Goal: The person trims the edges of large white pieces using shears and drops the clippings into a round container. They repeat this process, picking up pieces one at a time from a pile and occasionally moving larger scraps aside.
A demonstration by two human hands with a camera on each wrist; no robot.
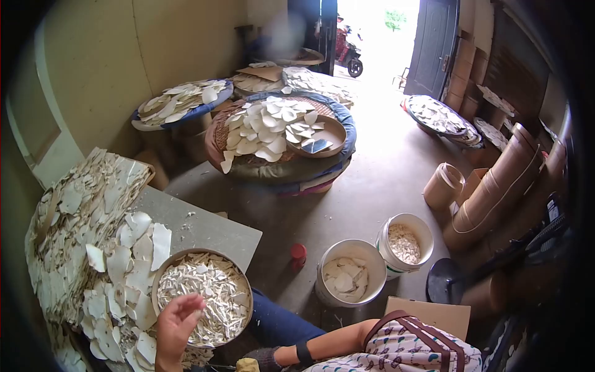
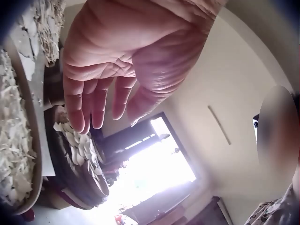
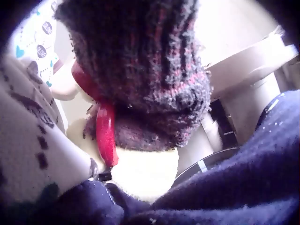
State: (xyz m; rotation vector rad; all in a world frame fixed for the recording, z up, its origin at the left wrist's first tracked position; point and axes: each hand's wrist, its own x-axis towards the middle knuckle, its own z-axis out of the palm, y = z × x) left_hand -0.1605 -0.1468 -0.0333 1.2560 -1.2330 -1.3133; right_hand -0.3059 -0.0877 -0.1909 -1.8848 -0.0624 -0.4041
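My bare left hand (image 1: 176,325) is over the near edge of a round tray (image 1: 250,304) filled with pale strips (image 1: 207,291). In the left wrist view the same hand (image 2: 136,56) has its fingers loosely bent, with nothing in them. A knitted glove covers my right hand (image 3: 140,70), which grips a red-handled tool (image 3: 107,136); its far end is hidden. Pale yellowish material (image 3: 145,173) lies just beyond the glove. From the head view, the gloved hand (image 1: 266,358) is low in the picture, beside a yellowish lump (image 1: 247,364).
Flat white pieces (image 1: 118,279) are piled left of the tray on a grey table (image 1: 217,229). Two white buckets (image 1: 325,291) (image 1: 427,242) and a red container (image 1: 298,253) stand on the floor. Beyond are heaped round platforms (image 1: 266,170); cardboard tubes (image 1: 496,186) lean right.
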